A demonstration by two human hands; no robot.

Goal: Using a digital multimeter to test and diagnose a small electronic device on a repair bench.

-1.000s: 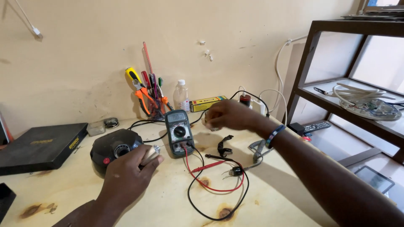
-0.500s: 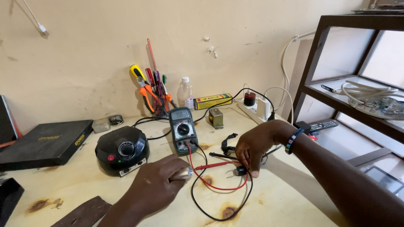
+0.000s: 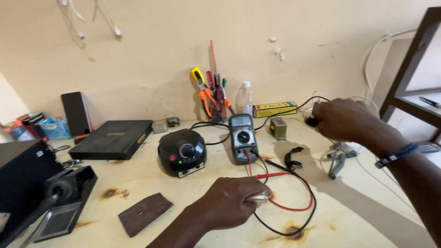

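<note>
The left hand (image 3: 232, 202) rests low on the pale, scorch-marked wooden tabletop (image 3: 349, 220), fingers curled shut round a small shiny metal cylinder (image 3: 258, 197) whose tip pokes out toward the looping red test lead (image 3: 294, 202) and black test lead (image 3: 285, 229). Both leads run up to the grey-green handheld multimeter with a round dial (image 3: 243, 138), lying flat at mid-table between the hands. The right hand (image 3: 342, 120) is raised well apart near the wall, fingers pinched on a small dark plug (image 3: 312, 121) — what it joins is hidden behind the hand. Left of the meter sits a round black plastic control unit with a knob (image 3: 182, 151); behind stand a cup of screwdrivers and orange-handled pliers (image 3: 212, 98), a clear plastic bottle (image 3: 244, 98) and a long yellow box (image 3: 274, 109). A flat black case (image 3: 112, 139) lies farther left, a dark brown slab (image 3: 145, 213) nearer — its material is hard to make out.
</note>
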